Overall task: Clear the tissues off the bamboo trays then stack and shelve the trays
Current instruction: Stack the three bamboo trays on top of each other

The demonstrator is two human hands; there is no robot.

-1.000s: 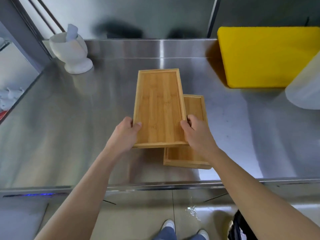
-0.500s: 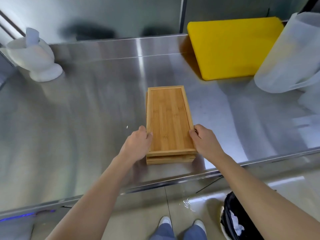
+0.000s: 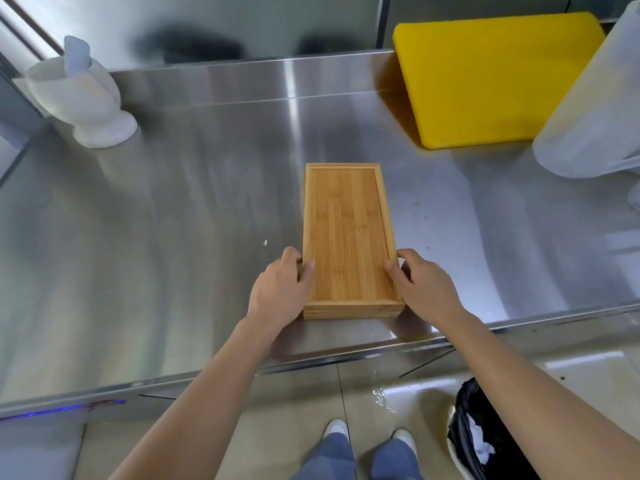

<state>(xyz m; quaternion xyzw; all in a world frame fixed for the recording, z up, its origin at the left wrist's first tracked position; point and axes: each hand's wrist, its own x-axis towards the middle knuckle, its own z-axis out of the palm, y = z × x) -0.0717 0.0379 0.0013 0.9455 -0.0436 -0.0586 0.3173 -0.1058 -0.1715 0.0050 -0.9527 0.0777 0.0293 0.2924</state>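
Two bamboo trays lie stacked on the steel counter (image 3: 173,237), near its front edge. The top tray (image 3: 348,233) is bare, with no tissue on it. Only the front edge of the bottom tray (image 3: 353,312) shows beneath it. My left hand (image 3: 278,292) grips the stack's left side near the front corner, thumb over the rim. My right hand (image 3: 424,285) grips the right side in the same way. The stack rests flat on the counter.
A white mortar with pestle (image 3: 81,98) stands at the back left. A yellow cutting board (image 3: 485,81) lies at the back right, beside a translucent plastic container (image 3: 595,109). A black-lined bin (image 3: 485,438) with white tissues sits on the floor at the right.
One second ago the top tray was held offset above the lower one. It now sits squarely on it, and both hands have settled on the stack's sides.
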